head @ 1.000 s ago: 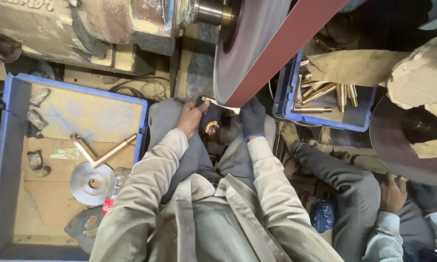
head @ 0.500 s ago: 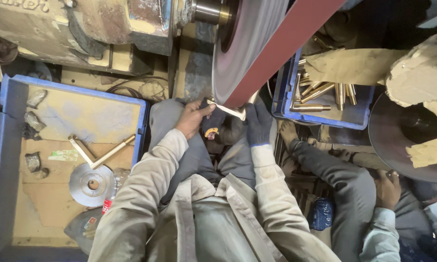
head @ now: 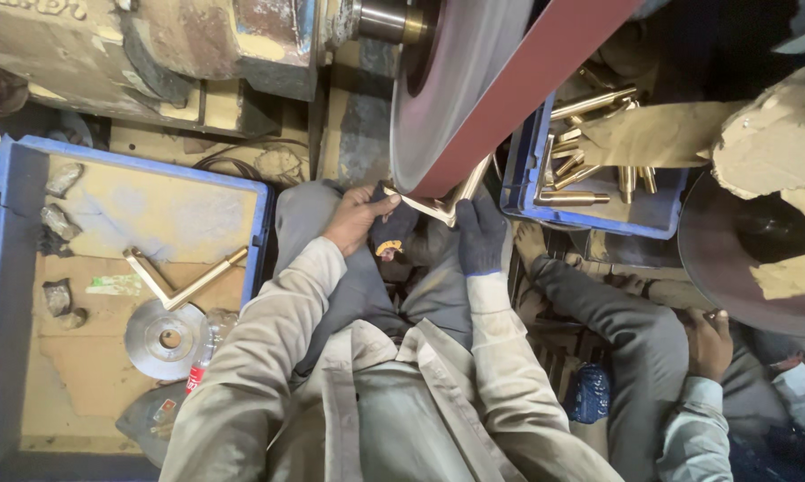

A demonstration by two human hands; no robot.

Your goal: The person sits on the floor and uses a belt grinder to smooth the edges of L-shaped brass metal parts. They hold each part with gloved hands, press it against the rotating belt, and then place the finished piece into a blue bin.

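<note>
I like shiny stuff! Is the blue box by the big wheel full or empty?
Partly full: the blue box holds several brass pieces, with bare floor showing.

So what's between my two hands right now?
Head view: the angled brass piece spans from the bare left hand to the gloved right hand, pressed to the sanding belt.

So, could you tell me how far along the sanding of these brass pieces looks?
In hand: the left hand and gloved right hand press one angled brass piece against the sanding belt. One similar piece lies in the left blue tray; many brass parts fill the right blue bin. Which pile is finished cannot be told.
</note>
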